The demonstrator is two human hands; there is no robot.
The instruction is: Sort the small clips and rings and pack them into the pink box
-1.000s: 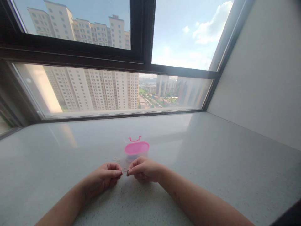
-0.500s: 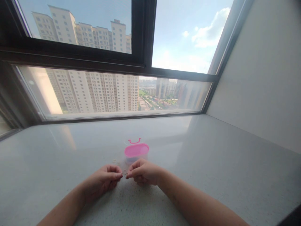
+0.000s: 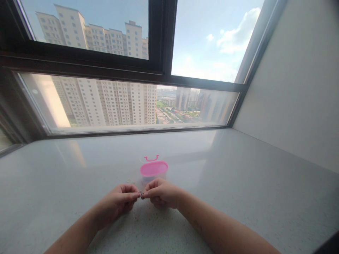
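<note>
My left hand (image 3: 120, 201) pinches a tiny dark ring between thumb and forefinger; its details are too small to make out. My right hand (image 3: 162, 193) pinches another small metal-looking ring (image 3: 141, 195) at its fingertips. The two sets of fingertips almost meet, and the rings appear to touch or overlap, though I cannot tell if they are linked. Just behind my right hand stands a small clear box with a pink oval lid (image 3: 154, 168). A few faint pale rings (image 3: 129, 180) lie on the surface behind my left hand.
A pink handle (image 3: 152, 158) on a clear piece lies behind the box. The pale speckled sill (image 3: 238, 176) stretches to a dark-framed window (image 3: 137, 133). A white wall (image 3: 299, 84) rises on the right.
My left hand has shifted slightly right and up, bringing its ring against the one in my right hand. The right hand and the box have hardly moved.
</note>
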